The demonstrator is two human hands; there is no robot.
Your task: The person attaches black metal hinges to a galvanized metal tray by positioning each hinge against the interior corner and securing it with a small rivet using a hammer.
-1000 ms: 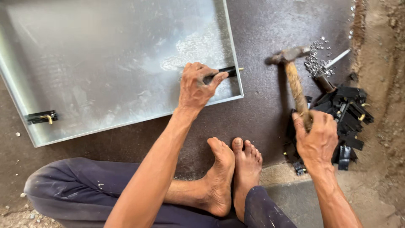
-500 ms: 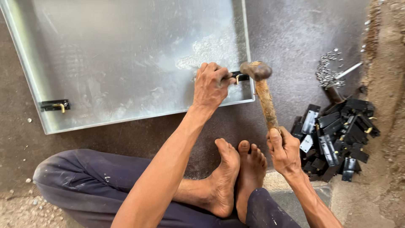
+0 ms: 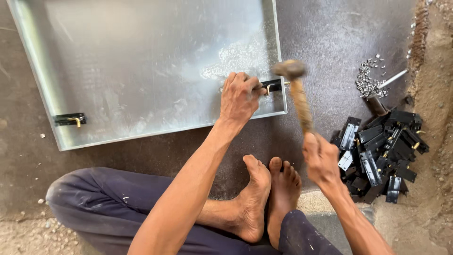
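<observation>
A large galvanised metal sheet [image 3: 141, 61] with a folded rim lies on the dark floor. My left hand [image 3: 239, 97] rests on its near right corner and pinches a black sliding latch [image 3: 273, 86] against the rim. My right hand [image 3: 321, 158] grips the wooden handle of a hammer [image 3: 297, 92]. The hammer's head hovers just above and to the right of the latch, slightly blurred. A second black latch [image 3: 69, 119] sits fixed at the sheet's near left corner.
A heap of black latches [image 3: 382, 151] lies on the floor to the right of my right hand. Beyond it are a scatter of small shiny rivets [image 3: 370, 78] and a metal punch [image 3: 392, 78]. My bare feet [image 3: 269, 193] and folded legs are below the sheet.
The hammer swung from the far right in over the latch, and it now stands a little raised. My left hand stays pinched on the latch. The view moved closer.
</observation>
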